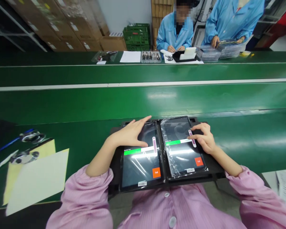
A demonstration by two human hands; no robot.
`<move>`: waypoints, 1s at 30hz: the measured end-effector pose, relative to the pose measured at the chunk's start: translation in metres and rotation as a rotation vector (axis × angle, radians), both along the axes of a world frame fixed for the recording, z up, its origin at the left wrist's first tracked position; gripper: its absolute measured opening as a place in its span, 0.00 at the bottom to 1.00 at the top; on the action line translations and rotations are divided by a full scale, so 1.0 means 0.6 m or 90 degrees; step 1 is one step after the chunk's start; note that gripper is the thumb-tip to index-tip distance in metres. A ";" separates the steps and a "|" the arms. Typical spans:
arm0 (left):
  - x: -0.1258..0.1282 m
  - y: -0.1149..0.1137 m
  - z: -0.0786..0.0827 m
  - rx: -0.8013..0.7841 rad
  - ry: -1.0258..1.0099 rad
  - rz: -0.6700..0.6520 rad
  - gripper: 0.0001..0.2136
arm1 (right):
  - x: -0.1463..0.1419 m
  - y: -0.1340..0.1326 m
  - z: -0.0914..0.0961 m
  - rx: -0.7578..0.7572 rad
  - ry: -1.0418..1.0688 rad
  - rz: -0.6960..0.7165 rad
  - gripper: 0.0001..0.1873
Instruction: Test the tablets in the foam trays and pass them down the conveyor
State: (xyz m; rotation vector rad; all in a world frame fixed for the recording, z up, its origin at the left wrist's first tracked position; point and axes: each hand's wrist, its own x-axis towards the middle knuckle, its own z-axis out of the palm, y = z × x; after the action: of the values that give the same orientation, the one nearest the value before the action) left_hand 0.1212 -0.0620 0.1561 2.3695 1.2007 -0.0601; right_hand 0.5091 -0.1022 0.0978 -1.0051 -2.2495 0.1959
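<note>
The left tablet (140, 167) and the right tablet (181, 156) are set side by side in a black tray (215, 171) at the near edge of the green table (85, 105). The left hand (130, 133) is laid flat on the left tablet's top, fingers stretched apart, nothing clasped. The right tablet's screen is touched by the right hand (203, 138), fingers bent but gripping nothing. Paper sheets (38, 181) are seen well to the left.

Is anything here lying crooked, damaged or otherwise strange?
Nothing looks damaged. The clear film on the right tablet is wrinkled at its top edge. The white sheet and yellow sheet at the left lie askew and overlap each other.
</note>
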 end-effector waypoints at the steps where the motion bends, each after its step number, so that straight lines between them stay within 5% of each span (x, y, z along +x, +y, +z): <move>1: -0.023 0.000 0.002 -0.002 0.000 0.032 0.51 | 0.007 -0.002 0.001 0.014 0.014 -0.015 0.34; 4: -0.103 -0.006 -0.002 -0.022 -0.008 0.126 0.45 | 0.018 -0.013 0.010 0.025 0.001 -0.025 0.31; 7: -0.162 -0.016 -0.021 -0.065 -0.080 0.154 0.43 | -0.008 -0.028 0.025 -0.017 -0.104 0.056 0.27; 12: -0.169 -0.033 -0.055 -0.041 -0.152 0.174 0.45 | -0.095 -0.049 0.045 -0.111 -0.263 0.240 0.27; 15: -0.152 -0.043 -0.062 -0.002 -0.100 0.192 0.44 | -0.101 -0.047 0.051 -0.130 -0.274 0.255 0.25; 20: -0.088 -0.041 -0.048 0.059 -0.010 0.168 0.43 | -0.033 -0.006 0.051 -0.145 -0.196 0.161 0.23; 26: 0.044 -0.005 -0.022 0.079 0.017 0.021 0.31 | 0.004 0.057 -0.003 -0.142 -0.041 -0.282 0.21; 30: 0.073 0.003 -0.019 0.087 0.033 0.016 0.29 | 0.005 0.071 -0.037 -0.192 -0.028 -0.316 0.19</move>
State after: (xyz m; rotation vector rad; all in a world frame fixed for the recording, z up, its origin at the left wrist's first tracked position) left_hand 0.1650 -0.0603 0.1445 2.4841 1.2964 -0.0313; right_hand 0.5119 -0.0594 0.0754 -1.7044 -1.9684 0.2997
